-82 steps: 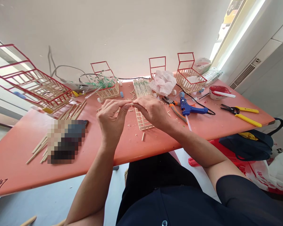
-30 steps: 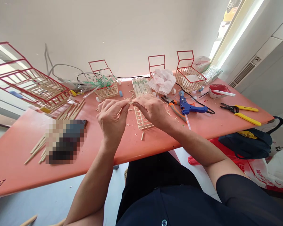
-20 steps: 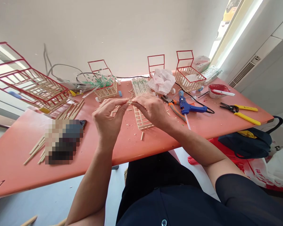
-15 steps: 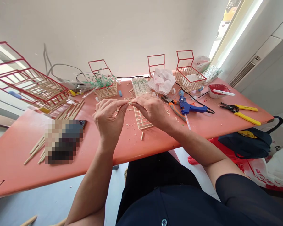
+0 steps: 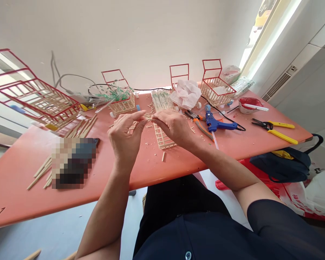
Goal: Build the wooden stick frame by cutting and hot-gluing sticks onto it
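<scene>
In front of me, above the middle of the table, my two hands meet almost fingertip to fingertip. My right hand (image 5: 170,124) pinches a short, thin piece of wooden stick (image 5: 148,118); most of it is hidden by the fingers. The index finger and thumb of my left hand (image 5: 128,133) are apart, their tips close to the end of that piece. Beneath my right hand lies a small wooden lattice panel (image 5: 162,140), partly covered. Short stick offcuts and shavings are scattered around it, with one loose piece (image 5: 163,156) near the panel's front end.
A blue glue gun (image 5: 219,124), orange-handled pliers (image 5: 203,128) and yellow-handled wire strippers (image 5: 276,130) lie to the right. Several wooden baskets with red frames, one a cart (image 5: 216,90), stand at the back. Left are long wooden sticks (image 5: 42,171) and a blurred phone (image 5: 77,162).
My left index finger has lifted off the thumb, opening a gap between them. My right hand keeps its pinch in nearly the same place.
</scene>
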The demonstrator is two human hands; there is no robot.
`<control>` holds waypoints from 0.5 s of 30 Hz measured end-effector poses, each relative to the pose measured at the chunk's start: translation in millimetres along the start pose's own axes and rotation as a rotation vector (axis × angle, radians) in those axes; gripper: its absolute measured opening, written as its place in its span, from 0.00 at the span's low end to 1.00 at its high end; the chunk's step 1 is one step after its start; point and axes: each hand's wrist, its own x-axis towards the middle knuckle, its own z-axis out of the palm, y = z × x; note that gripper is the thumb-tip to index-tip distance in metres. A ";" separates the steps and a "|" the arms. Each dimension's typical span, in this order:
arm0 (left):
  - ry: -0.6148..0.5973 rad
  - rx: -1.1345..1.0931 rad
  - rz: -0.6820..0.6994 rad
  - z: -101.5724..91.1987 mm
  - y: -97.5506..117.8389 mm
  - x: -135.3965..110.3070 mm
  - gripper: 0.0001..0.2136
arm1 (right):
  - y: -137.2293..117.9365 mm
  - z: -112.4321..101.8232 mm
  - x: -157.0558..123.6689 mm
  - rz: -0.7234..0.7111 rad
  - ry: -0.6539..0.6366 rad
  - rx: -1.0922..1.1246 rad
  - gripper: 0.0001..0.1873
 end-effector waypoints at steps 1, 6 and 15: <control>-0.001 -0.004 0.011 -0.5 -0.2 0.4 0.06 | 0.2 0.0 0.0 -0.004 -0.001 0.001 0.35; 0.006 0.058 0.040 -0.5 -1.3 0.6 0.05 | -0.8 -1.2 -1.4 -0.009 0.005 0.003 0.34; 0.027 0.105 0.099 2.7 -6.3 -2.5 0.07 | -0.3 0.2 -1.7 -0.015 -0.007 -0.004 0.34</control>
